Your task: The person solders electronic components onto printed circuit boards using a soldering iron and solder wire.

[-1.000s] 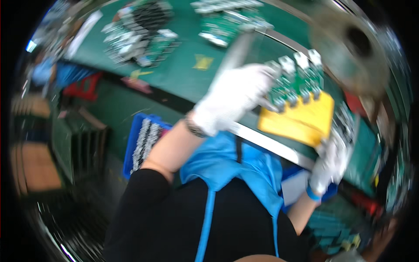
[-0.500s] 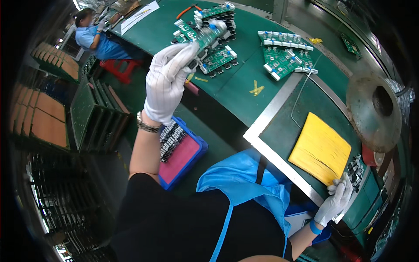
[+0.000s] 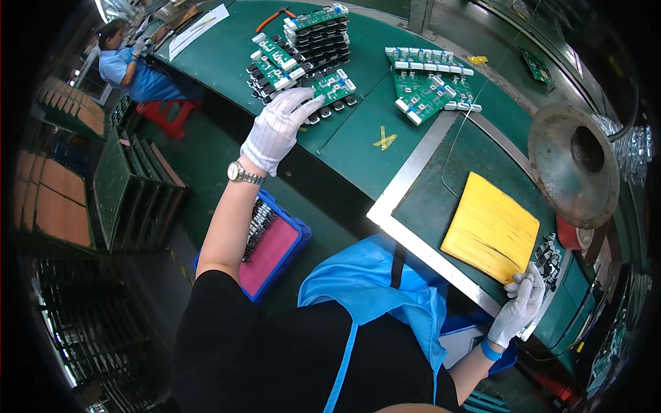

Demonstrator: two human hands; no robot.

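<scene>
My left hand (image 3: 281, 131), in a white striped glove, reaches to the near edge of the stacked green circuit boards. Its fingers are stretched out beside a front circuit board (image 3: 335, 85), with no board visible in its grasp; the thumb is mostly hidden. Another board (image 3: 277, 54) lies slanted on the pile just beyond, beside a taller board stack (image 3: 318, 38). My right hand (image 3: 521, 301), also gloved, rests with curled fingers at the near corner of a yellow pad (image 3: 491, 227). Small black parts (image 3: 549, 260) lie beside it; whatever those fingers hold is too small to make out.
More circuit boards (image 3: 432, 86) lie at the back right. A metal lamp shade (image 3: 573, 165) overhangs the bench's right side. Below my left arm is a blue tray (image 3: 299, 237) with a pink lining and small parts. A co-worker (image 3: 131, 65) sits at far left.
My left hand has lowered toward the boards, and the circuit board it held up is no longer in it. My right hand stays by the yellow pad. The whole view has shifted slightly.
</scene>
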